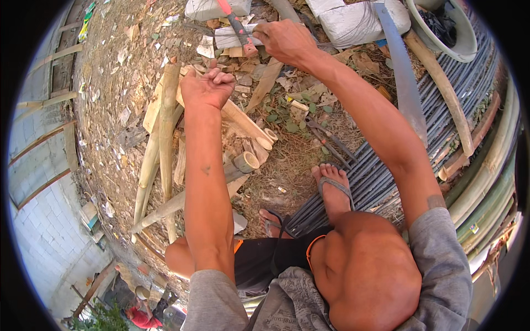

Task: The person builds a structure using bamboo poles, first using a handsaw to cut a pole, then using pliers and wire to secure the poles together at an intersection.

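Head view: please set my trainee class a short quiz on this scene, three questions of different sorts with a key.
1. Multiple choice: what crosses over the large white block at the upper right?
A. A pair of pliers
B. A saw blade
C. A sandal

2. True or false: the left hand grips the saw blade.

3. Fill the gap: the pale bucket at the upper right holds something ____ in colour.

Key:
1. B
2. False: the left hand is over by the bamboo pieces, while the saw blade lies beyond the right forearm.
3. Black
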Action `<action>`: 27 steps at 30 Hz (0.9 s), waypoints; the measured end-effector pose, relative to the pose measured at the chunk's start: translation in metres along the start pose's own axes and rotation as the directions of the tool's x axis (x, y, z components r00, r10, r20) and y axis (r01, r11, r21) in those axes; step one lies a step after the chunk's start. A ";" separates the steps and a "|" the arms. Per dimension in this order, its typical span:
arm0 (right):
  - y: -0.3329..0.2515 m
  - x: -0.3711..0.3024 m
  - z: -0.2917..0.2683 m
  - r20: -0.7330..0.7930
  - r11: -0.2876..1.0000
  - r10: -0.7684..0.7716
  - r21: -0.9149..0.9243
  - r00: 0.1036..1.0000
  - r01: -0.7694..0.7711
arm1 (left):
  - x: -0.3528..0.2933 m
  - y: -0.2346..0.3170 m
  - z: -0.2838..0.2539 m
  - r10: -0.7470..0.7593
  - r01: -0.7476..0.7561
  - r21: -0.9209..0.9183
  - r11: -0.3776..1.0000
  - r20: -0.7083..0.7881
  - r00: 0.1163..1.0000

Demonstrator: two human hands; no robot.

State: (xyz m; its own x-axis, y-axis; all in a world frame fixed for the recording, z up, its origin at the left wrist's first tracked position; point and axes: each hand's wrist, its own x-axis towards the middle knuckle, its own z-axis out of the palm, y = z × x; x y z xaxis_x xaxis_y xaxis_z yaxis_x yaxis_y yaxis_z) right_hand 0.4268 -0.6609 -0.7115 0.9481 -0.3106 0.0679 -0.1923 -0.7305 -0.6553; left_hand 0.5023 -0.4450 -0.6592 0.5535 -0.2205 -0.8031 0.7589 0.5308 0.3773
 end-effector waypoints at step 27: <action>0.127 0.106 -0.089 -0.370 0.932 -0.094 -0.358 0.924 -0.049 | -0.335 0.186 -0.289 0.529 -0.533 0.037 0.845 0.084 0.845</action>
State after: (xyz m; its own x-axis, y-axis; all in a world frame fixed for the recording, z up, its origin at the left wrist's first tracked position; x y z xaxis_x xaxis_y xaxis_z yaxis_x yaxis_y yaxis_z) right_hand 0.4800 -0.8406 -0.7208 0.8007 -0.4434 0.4028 -0.3161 -0.8839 -0.3446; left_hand 0.3592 -0.0362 -0.4534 0.8975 0.0260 -0.4403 0.3591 0.5364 0.7637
